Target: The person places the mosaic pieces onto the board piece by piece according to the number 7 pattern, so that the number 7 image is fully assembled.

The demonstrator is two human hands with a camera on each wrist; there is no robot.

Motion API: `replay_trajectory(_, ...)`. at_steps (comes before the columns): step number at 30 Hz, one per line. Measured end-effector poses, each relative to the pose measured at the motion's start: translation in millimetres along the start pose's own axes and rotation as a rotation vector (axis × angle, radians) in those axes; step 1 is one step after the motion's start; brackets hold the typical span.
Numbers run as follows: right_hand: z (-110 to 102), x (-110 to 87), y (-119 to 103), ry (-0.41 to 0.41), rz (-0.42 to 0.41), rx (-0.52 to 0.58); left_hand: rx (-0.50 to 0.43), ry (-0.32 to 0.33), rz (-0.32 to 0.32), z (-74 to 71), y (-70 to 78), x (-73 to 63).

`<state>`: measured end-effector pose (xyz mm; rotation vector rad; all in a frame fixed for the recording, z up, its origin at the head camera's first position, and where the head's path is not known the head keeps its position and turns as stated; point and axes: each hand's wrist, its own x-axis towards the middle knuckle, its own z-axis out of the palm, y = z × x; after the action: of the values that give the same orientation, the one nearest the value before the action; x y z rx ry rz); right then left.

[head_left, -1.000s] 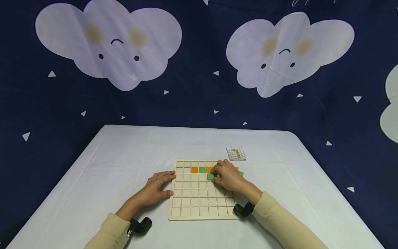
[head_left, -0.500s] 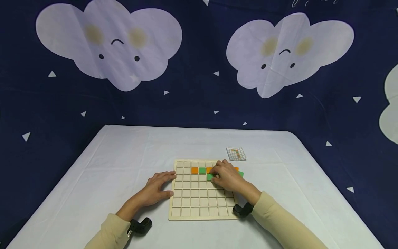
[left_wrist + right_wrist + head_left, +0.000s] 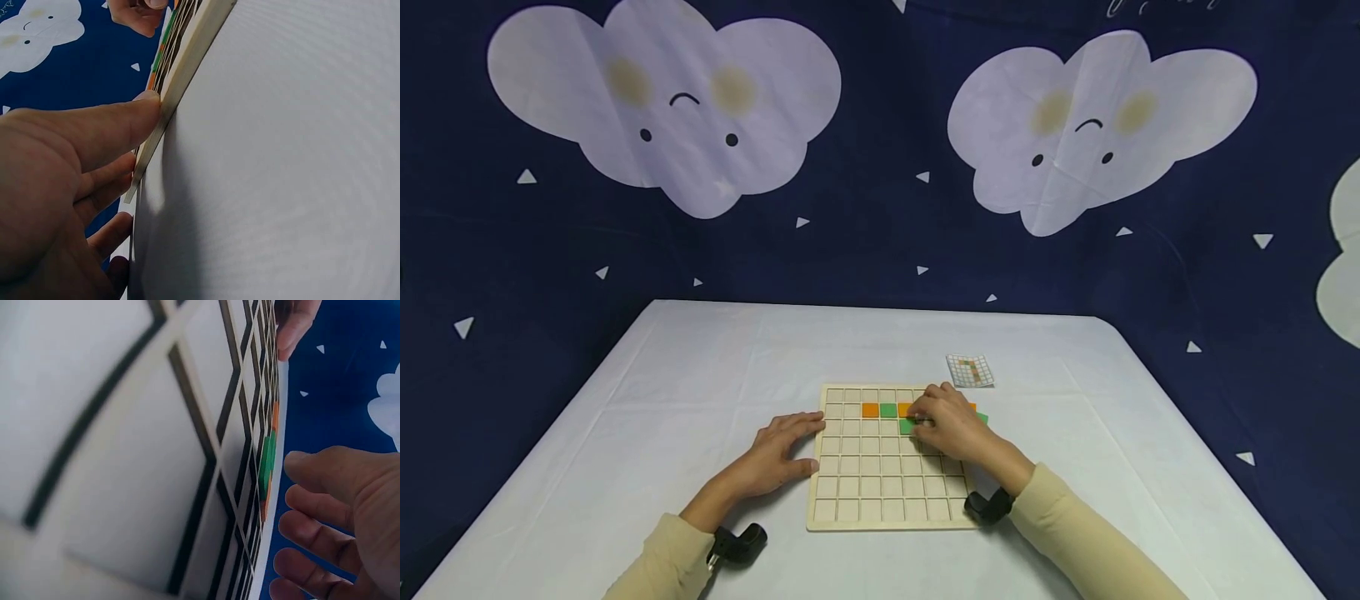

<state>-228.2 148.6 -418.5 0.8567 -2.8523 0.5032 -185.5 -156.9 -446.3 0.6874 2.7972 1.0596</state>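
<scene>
Wooden board (image 3: 891,465) touches my left hand (image 3: 778,454); my right hand (image 3: 951,425) is near one green tile (image 3: 907,427), both thumbs apart from fingers

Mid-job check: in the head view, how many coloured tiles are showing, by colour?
Orange tiles: 3, one only partly showing past the right hand
Green tiles: 3, one only partly showing past that hand
Total: 6 showing; the hand covers part of the board, so more could be hidden.
</scene>
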Motion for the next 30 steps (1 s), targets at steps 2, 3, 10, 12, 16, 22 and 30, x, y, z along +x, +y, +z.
replay_trajectory(2,-0.7,-0.3,0.7,0.006,0.008,0.002,0.004,0.0,0.001,0.0,0.0,0.0)
replay_trajectory(3,-1.3,-0.7,0.9,0.011,0.013,0.002,0.005,0.001,0.0,0.0,-0.1,0.0)
replay_trajectory(10,-7.4,-3.3,1.9,0.032,0.042,0.025,0.002,-0.001,-0.003,0.3,0.5,-0.3)
replay_trajectory(12,-9.4,-4.1,2.5,0.045,0.045,0.026,0.003,0.001,-0.004,0.3,0.6,0.0)
replay_trajectory(16,-12.2,-5.8,5.5,0.064,0.056,0.026,0.004,0.002,-0.005,0.4,0.9,0.7)
replay_trajectory(22,-15.2,-8.5,11.8,0.073,0.096,0.026,-0.004,0.002,-0.012,0.3,1.5,0.6)
replay_trajectory(30,-18.2,-13.3,21.1,0.079,0.156,0.051,-0.009,0.003,-0.011,0.2,2.0,0.2)
